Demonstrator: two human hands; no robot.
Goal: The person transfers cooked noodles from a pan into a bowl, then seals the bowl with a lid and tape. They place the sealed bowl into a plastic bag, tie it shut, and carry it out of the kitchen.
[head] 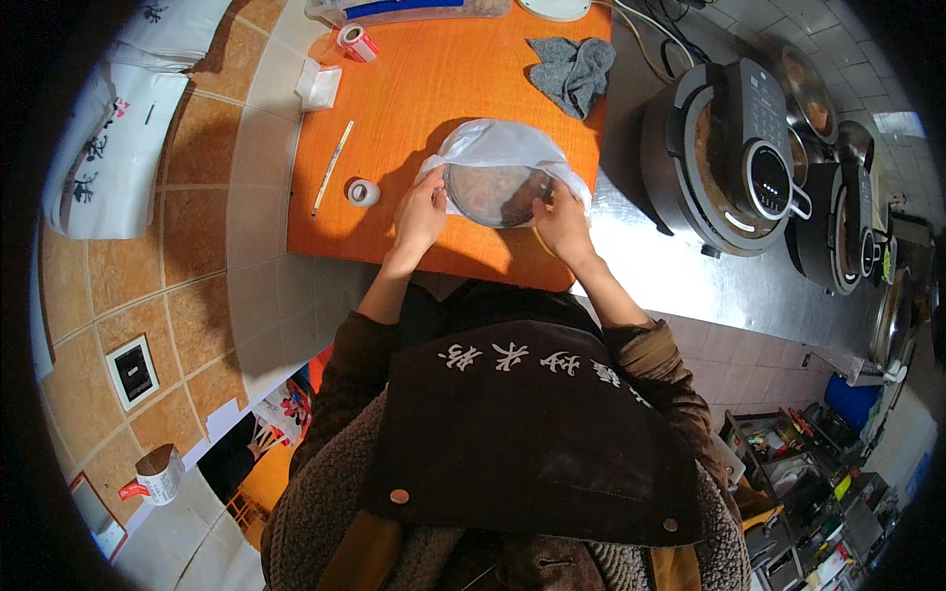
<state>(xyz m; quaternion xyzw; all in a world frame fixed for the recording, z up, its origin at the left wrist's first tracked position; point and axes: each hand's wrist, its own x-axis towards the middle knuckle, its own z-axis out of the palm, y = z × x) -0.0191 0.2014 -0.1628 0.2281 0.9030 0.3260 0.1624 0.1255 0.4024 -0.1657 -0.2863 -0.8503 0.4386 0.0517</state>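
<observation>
A round lidded food container with a clear top sits on the orange wood-grain table, partly inside a thin white plastic bag. Food shows dimly through its lid. My left hand grips the bag's edge at the container's left side. At the right side, my right hand holds the bag's other edge, thumb by the container's rim. The bag covers the container's far part and bunches near my right hand. A small roll of white tape and a pen lie to the left.
A grey cloth, a red-and-white roll and a small white packet lie farther back on the table. Black electric cookers stand on the steel counter at right. Printed white bags hang on the left wall.
</observation>
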